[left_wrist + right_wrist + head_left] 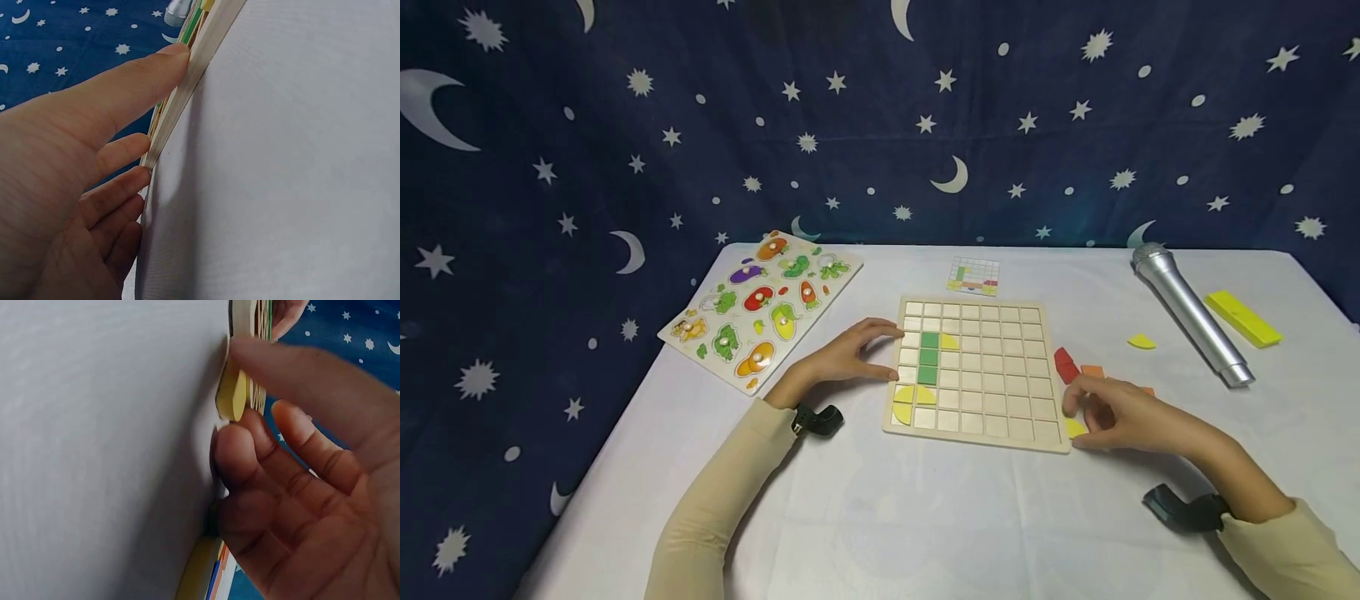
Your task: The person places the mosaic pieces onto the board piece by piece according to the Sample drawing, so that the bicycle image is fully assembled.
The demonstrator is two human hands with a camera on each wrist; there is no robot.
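Observation:
A wooden grid board (976, 440) lies on the table, with two green squares (928, 357) and several yellow quarter-circle pieces (904, 413) in its cells. My left hand (848, 353) rests against the board's left edge, thumb and fingertips touching the wooden rim (199, 61) with the fingers loosely extended. Just outside the right edge, my right hand (1131, 417) has its thumb and a finger at opposite ends of a yellow quarter-circle piece (230, 395), pinching it near the tabletop. Red pieces (1065, 366) and orange pieces (1092, 371) lie beside that hand, partly covered.
A small pattern card (973, 276) lies behind the board. To the left is a vegetable peg puzzle (760, 312). On the right are a silver microphone (1193, 315), a yellow block (1243, 318) and a loose yellow quarter-circle (1142, 342). A starry blue cloth (880, 125) hangs behind.

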